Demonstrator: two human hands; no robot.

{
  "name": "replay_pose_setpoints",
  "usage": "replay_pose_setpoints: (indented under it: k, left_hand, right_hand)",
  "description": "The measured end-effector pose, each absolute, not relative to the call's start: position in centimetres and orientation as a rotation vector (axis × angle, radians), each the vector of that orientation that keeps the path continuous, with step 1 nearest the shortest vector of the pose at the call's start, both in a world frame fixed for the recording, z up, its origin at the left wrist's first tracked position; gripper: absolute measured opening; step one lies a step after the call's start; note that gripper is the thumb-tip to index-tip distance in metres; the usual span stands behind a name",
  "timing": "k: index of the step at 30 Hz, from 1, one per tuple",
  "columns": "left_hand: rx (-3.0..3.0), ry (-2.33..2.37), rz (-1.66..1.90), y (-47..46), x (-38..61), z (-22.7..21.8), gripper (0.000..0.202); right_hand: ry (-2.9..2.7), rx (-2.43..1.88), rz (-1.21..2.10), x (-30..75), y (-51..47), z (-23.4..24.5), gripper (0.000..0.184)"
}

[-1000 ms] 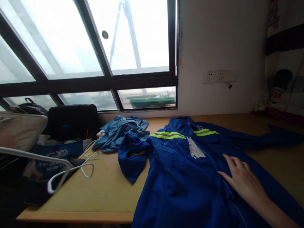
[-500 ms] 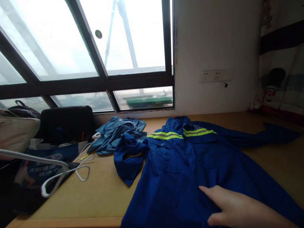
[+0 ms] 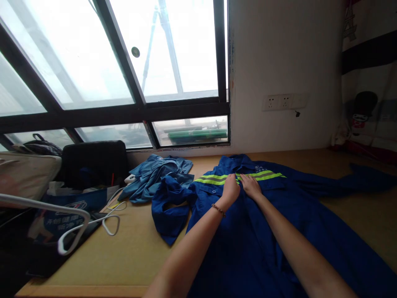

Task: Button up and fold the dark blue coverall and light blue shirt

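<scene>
A dark blue work jacket (image 3: 242, 240) with yellow-green reflective stripes lies spread front side up. My left hand (image 3: 231, 188), with a beaded bracelet at the wrist, is closed on the jacket's front edge at the chest stripe. Close beside it, my right hand (image 3: 251, 187) has its fingers bent together on the other front edge at the same height. The fingertips of both hands almost meet, and what lies between them is hidden. One sleeve folds back at the left; the other stretches out to the right.
A crumpled lighter blue garment (image 3: 151, 176) lies left of the jacket on the wooden table (image 3: 102, 256). Nearby are a white cable (image 3: 113, 219), a white bent metal bar (image 3: 46, 205) and bags (image 3: 27, 174). A window and a wall socket (image 3: 285, 102) are behind.
My right hand has moved up from the jacket's lower front to the chest stripe. My left hand has come into view and grips the front edge there. The view has shifted slightly.
</scene>
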State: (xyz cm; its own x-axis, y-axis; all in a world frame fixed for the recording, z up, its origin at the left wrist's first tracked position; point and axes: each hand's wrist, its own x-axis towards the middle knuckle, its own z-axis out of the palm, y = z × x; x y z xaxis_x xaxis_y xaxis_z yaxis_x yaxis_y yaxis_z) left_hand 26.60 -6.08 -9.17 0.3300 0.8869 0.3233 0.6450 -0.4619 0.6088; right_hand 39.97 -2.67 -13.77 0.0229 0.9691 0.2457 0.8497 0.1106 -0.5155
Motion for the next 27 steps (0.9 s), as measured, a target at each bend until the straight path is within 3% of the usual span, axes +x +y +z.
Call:
replay_pose_setpoints:
  k: [9, 27]
  left_hand:
    - [2.569, 1.623, 0.728, -0.3, 28.7, -16.4, 0.04]
    - [2.52, 1.551, 0.684, 0.6, 26.6, -15.8, 0.04]
  right_hand:
    - [-2.039, -1.893, -0.034, 41.6, -0.3, -15.5, 0.04]
    - [-2.063, -1.715, 0.143, 39.5, -5.6, -15.1, 0.037]
